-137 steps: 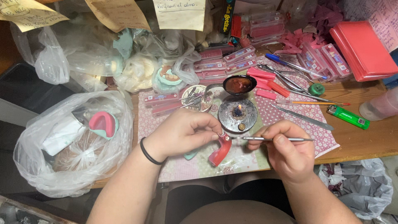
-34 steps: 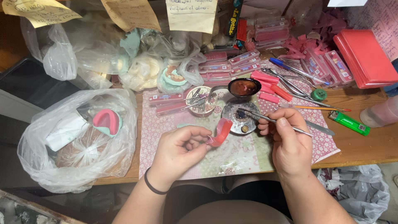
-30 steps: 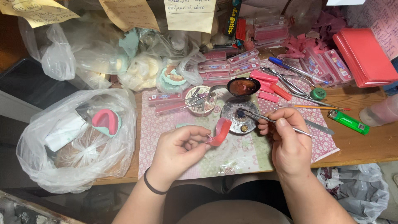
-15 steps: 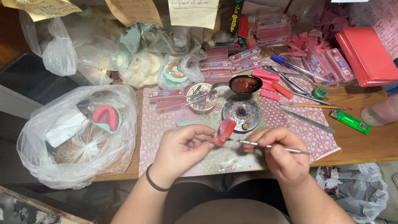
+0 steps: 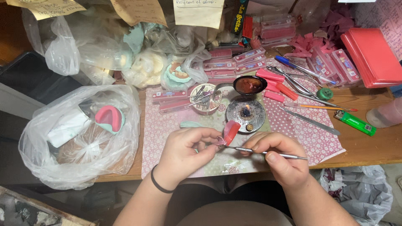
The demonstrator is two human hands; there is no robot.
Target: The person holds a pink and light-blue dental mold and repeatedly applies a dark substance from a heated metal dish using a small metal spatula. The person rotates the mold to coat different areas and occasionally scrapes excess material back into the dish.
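1. The surface (image 5: pixel 377 150) is crowded: a pink patterned mat (image 5: pixel 301 138) lies under the work, with a clear plastic bag (image 5: pixel 75 138) to the left holding a pink and teal dental cast (image 5: pixel 109 118).
2. Behind the hands sit a small round burner (image 5: pixel 246 114), a dark ladle of reddish wax (image 5: pixel 249 85) and a cup of metal tools (image 5: pixel 204 98); many pink wax sticks (image 5: pixel 276 83) look unused.
3. The left hand (image 5: pixel 184 150) has its fingers pinching a red wax piece (image 5: pixel 230 131), held above the mat just in front of the burner.
4. The right hand (image 5: pixel 280 157) has its fingers pressed around a thin metal instrument (image 5: pixel 268 153), its tip touching the piece's lower edge.
5. Judging from this, shaping is underway, not finished; the piece looks only partly worked.
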